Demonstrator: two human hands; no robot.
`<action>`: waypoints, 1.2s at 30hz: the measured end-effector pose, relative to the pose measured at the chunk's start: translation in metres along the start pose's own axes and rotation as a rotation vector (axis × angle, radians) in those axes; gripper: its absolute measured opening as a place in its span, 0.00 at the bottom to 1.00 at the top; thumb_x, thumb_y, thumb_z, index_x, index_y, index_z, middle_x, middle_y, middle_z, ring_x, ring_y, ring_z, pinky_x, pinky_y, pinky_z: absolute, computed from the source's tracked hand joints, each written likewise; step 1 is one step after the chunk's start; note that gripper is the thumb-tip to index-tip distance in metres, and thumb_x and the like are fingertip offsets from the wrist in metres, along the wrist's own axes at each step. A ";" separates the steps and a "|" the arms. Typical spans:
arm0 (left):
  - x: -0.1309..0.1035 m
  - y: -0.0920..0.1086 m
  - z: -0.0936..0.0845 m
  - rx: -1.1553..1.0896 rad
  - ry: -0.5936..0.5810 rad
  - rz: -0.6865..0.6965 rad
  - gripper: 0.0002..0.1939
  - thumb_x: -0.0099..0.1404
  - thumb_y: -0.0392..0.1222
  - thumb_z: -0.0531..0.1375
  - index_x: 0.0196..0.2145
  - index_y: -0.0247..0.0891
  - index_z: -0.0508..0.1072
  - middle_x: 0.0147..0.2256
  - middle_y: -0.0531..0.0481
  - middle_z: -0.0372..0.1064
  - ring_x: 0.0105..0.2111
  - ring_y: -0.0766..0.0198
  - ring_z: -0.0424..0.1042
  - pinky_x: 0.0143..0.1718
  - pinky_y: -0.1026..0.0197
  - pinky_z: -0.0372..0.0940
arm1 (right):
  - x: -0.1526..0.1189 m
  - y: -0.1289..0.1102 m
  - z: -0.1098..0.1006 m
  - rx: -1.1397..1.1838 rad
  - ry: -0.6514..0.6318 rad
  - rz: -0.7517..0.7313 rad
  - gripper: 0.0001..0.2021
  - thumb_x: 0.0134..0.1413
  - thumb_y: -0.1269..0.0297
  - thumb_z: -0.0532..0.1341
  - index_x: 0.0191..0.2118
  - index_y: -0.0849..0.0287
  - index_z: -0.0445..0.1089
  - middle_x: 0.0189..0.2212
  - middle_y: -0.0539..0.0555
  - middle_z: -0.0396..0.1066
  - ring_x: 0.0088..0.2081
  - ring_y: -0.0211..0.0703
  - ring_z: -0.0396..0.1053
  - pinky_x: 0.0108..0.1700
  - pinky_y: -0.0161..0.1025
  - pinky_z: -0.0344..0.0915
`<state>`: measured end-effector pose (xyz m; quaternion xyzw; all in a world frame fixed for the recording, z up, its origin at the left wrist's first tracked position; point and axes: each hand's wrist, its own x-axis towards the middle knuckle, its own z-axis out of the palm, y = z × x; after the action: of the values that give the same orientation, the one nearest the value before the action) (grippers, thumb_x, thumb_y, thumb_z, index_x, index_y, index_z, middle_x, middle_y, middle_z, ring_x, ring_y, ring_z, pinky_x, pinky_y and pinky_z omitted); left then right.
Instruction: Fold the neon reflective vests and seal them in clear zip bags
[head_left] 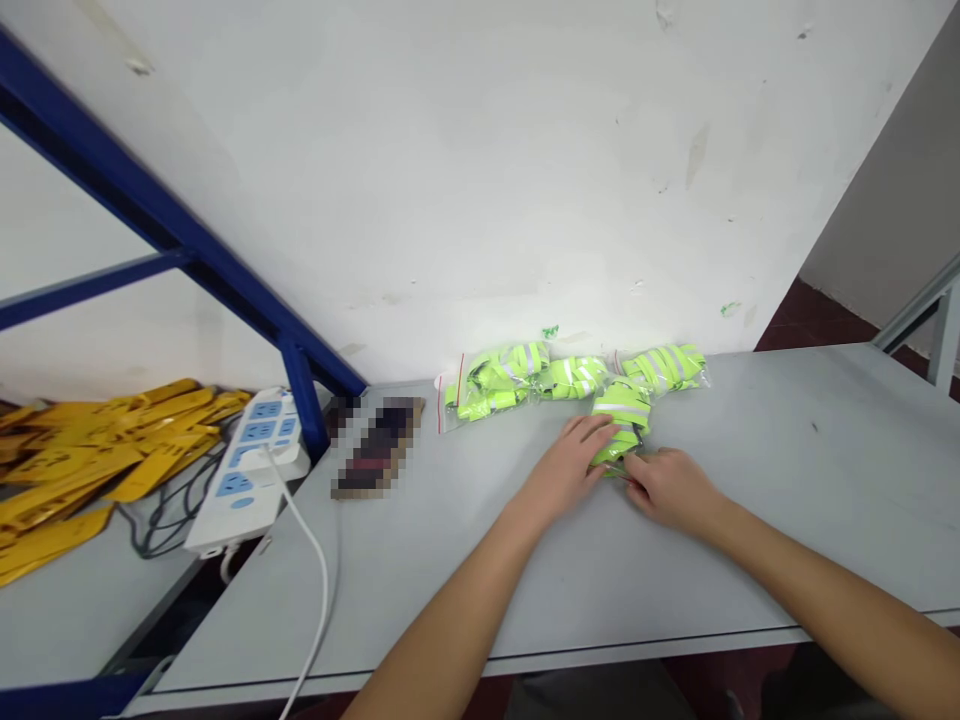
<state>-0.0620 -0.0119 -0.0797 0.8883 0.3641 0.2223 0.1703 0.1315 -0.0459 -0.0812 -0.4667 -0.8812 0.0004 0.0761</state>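
A folded bundle of neon yellow-green reflective strap (621, 408) with silver stripes lies on the grey table in a clear plastic bag. My left hand (574, 462) grips its near left side, fingers curled over the bundle and the thumb by the bag's near edge. At the near right corner, my right hand (671, 487) has its fingers closed on the bag's edge. Touching the far side of this bundle are more bagged reflective straps: one pack (667, 367) to the right, another (574, 378) to the left, and further left a pack (502, 368) with a red-lined seal.
The grey table (787, 480) meets a white wall (525, 180). A pixelated dark item (379, 445) lies to the left. Beyond it are a white power strip (251, 470) with a white cable (319, 560), a blue metal frame (225, 290), and a pile of yellow strips (112, 440).
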 end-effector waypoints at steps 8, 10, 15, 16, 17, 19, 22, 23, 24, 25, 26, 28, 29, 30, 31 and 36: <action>0.007 0.004 0.023 0.056 0.198 -0.120 0.24 0.52 0.20 0.52 0.45 0.38 0.66 0.47 0.44 0.60 0.47 0.55 0.59 0.47 0.55 0.63 | -0.003 0.001 0.007 0.016 0.079 -0.136 0.05 0.53 0.72 0.54 0.28 0.58 0.62 0.18 0.48 0.67 0.19 0.37 0.60 0.25 0.37 0.42; 0.006 0.006 0.023 0.033 0.219 -0.157 0.21 0.53 0.21 0.51 0.41 0.38 0.67 0.43 0.45 0.60 0.45 0.56 0.59 0.45 0.56 0.64 | -0.003 0.002 0.006 0.049 0.083 -0.144 0.05 0.52 0.72 0.53 0.28 0.57 0.61 0.18 0.48 0.65 0.19 0.37 0.59 0.25 0.37 0.42; 0.002 0.003 0.006 -0.168 0.124 -0.172 0.15 0.57 0.35 0.62 0.42 0.42 0.66 0.45 0.46 0.59 0.48 0.55 0.61 0.43 0.56 0.67 | -0.003 0.005 0.001 0.163 0.012 0.069 0.07 0.51 0.70 0.55 0.25 0.56 0.57 0.17 0.46 0.62 0.19 0.36 0.56 0.24 0.35 0.41; 0.001 0.002 0.002 -0.227 0.065 -0.172 0.20 0.55 0.38 0.65 0.45 0.43 0.65 0.47 0.46 0.58 0.50 0.55 0.60 0.41 0.57 0.69 | -0.003 0.007 0.000 0.183 0.003 0.123 0.08 0.51 0.69 0.56 0.24 0.56 0.57 0.17 0.46 0.61 0.19 0.36 0.56 0.24 0.35 0.41; -0.001 0.001 -0.002 -0.276 0.012 -0.175 0.24 0.54 0.41 0.67 0.47 0.45 0.64 0.49 0.46 0.57 0.51 0.54 0.59 0.40 0.57 0.70 | -0.003 0.008 -0.001 0.202 0.001 0.165 0.08 0.51 0.69 0.55 0.24 0.56 0.56 0.17 0.45 0.60 0.19 0.36 0.55 0.24 0.34 0.41; -0.005 -0.001 -0.007 -0.301 -0.031 -0.184 0.28 0.53 0.43 0.68 0.50 0.47 0.63 0.51 0.46 0.55 0.53 0.53 0.58 0.42 0.55 0.71 | -0.002 0.010 -0.003 0.238 0.004 0.201 0.08 0.50 0.70 0.55 0.23 0.56 0.55 0.16 0.45 0.58 0.19 0.35 0.54 0.24 0.34 0.42; -0.007 -0.002 -0.007 -0.272 0.006 -0.177 0.25 0.57 0.41 0.65 0.50 0.46 0.63 0.53 0.46 0.55 0.56 0.52 0.57 0.47 0.52 0.69 | -0.001 0.012 -0.005 0.281 0.012 0.171 0.09 0.49 0.71 0.55 0.23 0.56 0.54 0.16 0.45 0.56 0.19 0.35 0.52 0.25 0.33 0.43; -0.007 -0.002 -0.006 -0.285 0.014 -0.168 0.24 0.58 0.41 0.63 0.51 0.46 0.62 0.55 0.45 0.53 0.57 0.52 0.56 0.47 0.53 0.69 | -0.001 0.012 -0.005 0.299 0.011 0.153 0.09 0.49 0.71 0.55 0.23 0.56 0.54 0.16 0.45 0.56 0.19 0.35 0.52 0.25 0.33 0.43; -0.006 -0.003 -0.004 -0.303 0.023 -0.153 0.23 0.59 0.39 0.62 0.51 0.46 0.61 0.58 0.45 0.51 0.58 0.53 0.56 0.46 0.54 0.69 | -0.001 0.013 -0.006 0.322 0.004 0.136 0.09 0.49 0.71 0.55 0.23 0.56 0.53 0.17 0.45 0.55 0.19 0.34 0.51 0.25 0.33 0.43; -0.005 -0.004 -0.002 -0.317 0.038 -0.136 0.23 0.59 0.37 0.60 0.52 0.45 0.60 0.59 0.45 0.50 0.58 0.54 0.56 0.46 0.55 0.68 | -0.001 0.013 -0.006 0.349 -0.009 0.119 0.10 0.49 0.72 0.55 0.22 0.56 0.52 0.17 0.44 0.55 0.19 0.34 0.51 0.24 0.33 0.43; -0.003 -0.004 0.000 -0.321 0.057 -0.120 0.24 0.59 0.33 0.59 0.52 0.45 0.60 0.60 0.44 0.50 0.57 0.55 0.57 0.47 0.55 0.67 | -0.002 0.013 -0.007 0.378 -0.024 0.102 0.11 0.48 0.72 0.55 0.22 0.56 0.51 0.17 0.44 0.55 0.19 0.34 0.51 0.24 0.33 0.44; 0.000 -0.006 0.003 -0.304 0.090 -0.119 0.25 0.57 0.28 0.56 0.52 0.43 0.60 0.56 0.44 0.56 0.54 0.56 0.62 0.49 0.55 0.65 | -0.002 0.012 -0.010 0.431 -0.052 0.064 0.12 0.47 0.73 0.55 0.22 0.56 0.49 0.17 0.43 0.54 0.19 0.33 0.50 0.24 0.33 0.44; 0.002 -0.006 0.005 -0.294 0.097 -0.141 0.25 0.56 0.27 0.54 0.52 0.42 0.60 0.53 0.44 0.60 0.51 0.57 0.65 0.49 0.55 0.64 | -0.003 0.011 -0.011 0.452 -0.063 0.045 0.12 0.46 0.74 0.54 0.22 0.55 0.48 0.16 0.43 0.52 0.19 0.33 0.49 0.24 0.33 0.44; 0.003 -0.006 0.006 -0.291 0.095 -0.175 0.25 0.56 0.27 0.53 0.51 0.41 0.61 0.50 0.45 0.63 0.47 0.58 0.66 0.47 0.56 0.64 | -0.003 0.009 -0.012 0.470 -0.072 0.027 0.13 0.45 0.75 0.54 0.22 0.55 0.47 0.16 0.43 0.51 0.19 0.33 0.48 0.24 0.33 0.44; 0.004 -0.006 0.007 -0.296 0.086 -0.211 0.24 0.57 0.27 0.53 0.50 0.40 0.62 0.47 0.45 0.65 0.43 0.59 0.68 0.44 0.57 0.65 | -0.003 0.007 -0.013 0.483 -0.082 0.013 0.13 0.45 0.75 0.54 0.22 0.55 0.46 0.16 0.43 0.50 0.19 0.33 0.47 0.24 0.32 0.44; 0.004 -0.003 0.004 -0.387 0.058 -0.254 0.22 0.56 0.35 0.57 0.50 0.40 0.63 0.39 0.48 0.68 0.32 0.63 0.66 0.33 0.62 0.63 | -0.004 0.002 -0.017 0.489 -0.121 0.000 0.13 0.43 0.76 0.54 0.22 0.55 0.47 0.16 0.42 0.50 0.19 0.33 0.47 0.24 0.32 0.43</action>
<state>-0.0597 -0.0073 -0.0832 0.7793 0.4282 0.2901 0.3538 0.1378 -0.0487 -0.0651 -0.4334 -0.8579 0.2414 0.1338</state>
